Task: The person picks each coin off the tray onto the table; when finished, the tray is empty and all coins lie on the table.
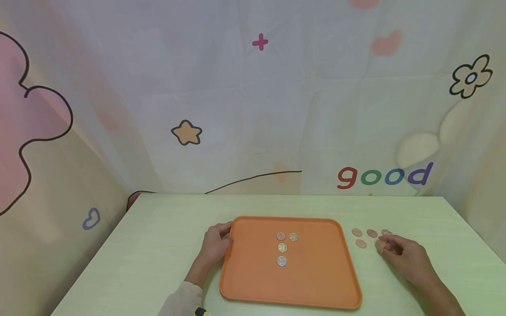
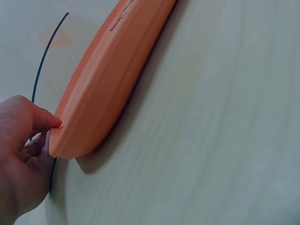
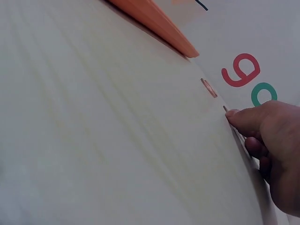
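Note:
My left hand (image 1: pixel 216 242) pinches the left rim of an orange tray (image 1: pixel 253 281), the thumb over the edge in the left wrist view. On the tray lie a reddish coin (image 1: pixel 280 236), a gold coin (image 1: pixel 293 237) beside it, another gold coin (image 1: pixel 282 247) below, and a silver coin (image 1: pixel 282 261) nearest me. Right of the tray, my right hand (image 1: pixel 409 260) pinches a gold-coloured coin (image 1: pixel 380 245) at its fingertips, low over the table. The thumb hides part of that coin in the right wrist view, where only a thin edge shows.
Several loose coins lie on the pale table (image 1: pixel 158 245) between tray and right hand: copper ones (image 1: pixel 357 232) and a gold-toned one (image 1: pixel 386 231) partly behind the fingers. A printed curtain (image 1: pixel 269 109) hangs along the table's back edge.

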Demonstrator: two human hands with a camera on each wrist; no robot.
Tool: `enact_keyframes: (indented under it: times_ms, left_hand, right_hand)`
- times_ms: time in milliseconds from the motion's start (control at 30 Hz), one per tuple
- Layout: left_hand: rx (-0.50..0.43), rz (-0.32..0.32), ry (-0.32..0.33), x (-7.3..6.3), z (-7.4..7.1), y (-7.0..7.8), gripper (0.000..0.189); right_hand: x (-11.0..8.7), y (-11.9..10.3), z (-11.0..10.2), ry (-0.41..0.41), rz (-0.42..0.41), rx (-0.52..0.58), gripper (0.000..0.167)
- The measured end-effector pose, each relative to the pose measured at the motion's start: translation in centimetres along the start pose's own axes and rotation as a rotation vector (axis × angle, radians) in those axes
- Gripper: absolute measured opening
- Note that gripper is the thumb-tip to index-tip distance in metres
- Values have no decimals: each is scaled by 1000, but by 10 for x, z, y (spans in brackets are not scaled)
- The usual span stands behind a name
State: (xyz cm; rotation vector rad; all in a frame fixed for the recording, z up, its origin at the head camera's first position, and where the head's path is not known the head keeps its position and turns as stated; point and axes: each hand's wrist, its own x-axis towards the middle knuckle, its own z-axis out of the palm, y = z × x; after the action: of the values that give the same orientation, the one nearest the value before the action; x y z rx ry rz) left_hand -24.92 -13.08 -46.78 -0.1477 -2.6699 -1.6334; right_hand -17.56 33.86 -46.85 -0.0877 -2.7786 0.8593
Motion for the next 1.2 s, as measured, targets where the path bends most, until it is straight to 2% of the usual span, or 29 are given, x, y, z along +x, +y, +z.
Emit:
enact_keyframes:
  times_ms: [233, 900, 1200]
  left_hand:
    - [7, 3, 7, 1, 1, 0, 48]
    - [-17, 3, -11, 0, 0, 1, 49]
    - [-16, -4, -6, 0, 0, 1, 49]
  right_hand:
    - [3, -4, -2, -71, 29, -6, 39]
    - [5, -5, -2, -69, 72, 22, 41]
    - [6, -5, -1, -97, 83, -1, 47]
